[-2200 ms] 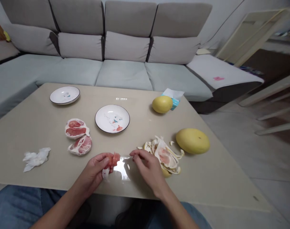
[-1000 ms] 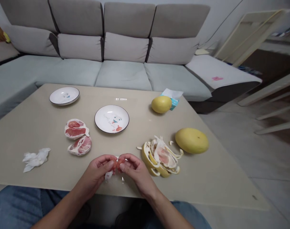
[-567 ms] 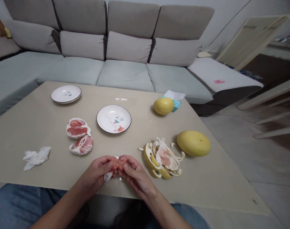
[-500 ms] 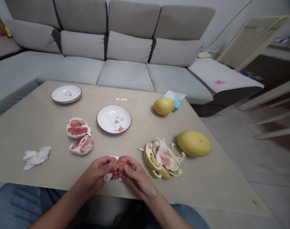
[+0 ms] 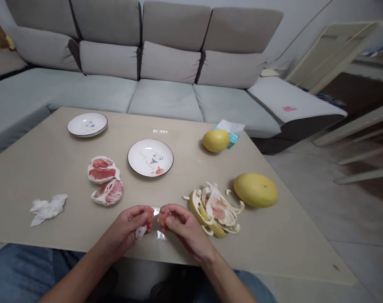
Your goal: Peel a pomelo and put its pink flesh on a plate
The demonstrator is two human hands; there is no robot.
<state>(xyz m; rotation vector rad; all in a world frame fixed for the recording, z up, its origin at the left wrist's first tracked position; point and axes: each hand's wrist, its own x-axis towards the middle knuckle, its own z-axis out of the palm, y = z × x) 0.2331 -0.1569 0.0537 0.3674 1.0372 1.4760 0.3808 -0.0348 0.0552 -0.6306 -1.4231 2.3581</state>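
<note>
Between the thumb and fingers of my left hand (image 5: 131, 225) is a piece of pink pomelo flesh (image 5: 149, 215), with a scrap of white membrane (image 5: 141, 231) hanging below. My right hand (image 5: 181, 225) pinches another piece of pomelo flesh, partly covered by the fingers. A small gap separates the two hands above the table's near side. Beyond my left hand lie two chunks of peeled pomelo, one (image 5: 103, 169) behind the other (image 5: 108, 192). The white plate (image 5: 141, 162) ahead of my hands bears a small bit of pink flesh (image 5: 159, 171) near its front rim.
Right of my hands is a heap of pomelo peel (image 5: 215, 210). A whole pomelo (image 5: 256, 190) sits beyond it, another yellow fruit (image 5: 216, 140) by a blue tissue pack (image 5: 233, 139). A second plate (image 5: 87, 125) stands far left, crumpled tissue (image 5: 48, 208) near left. A sofa (image 5: 166, 99) lines the back.
My hands have drawn slightly apart, the right one shifting rightward. The pomelo flesh that met between them is now in two separated pieces, one in each hand.
</note>
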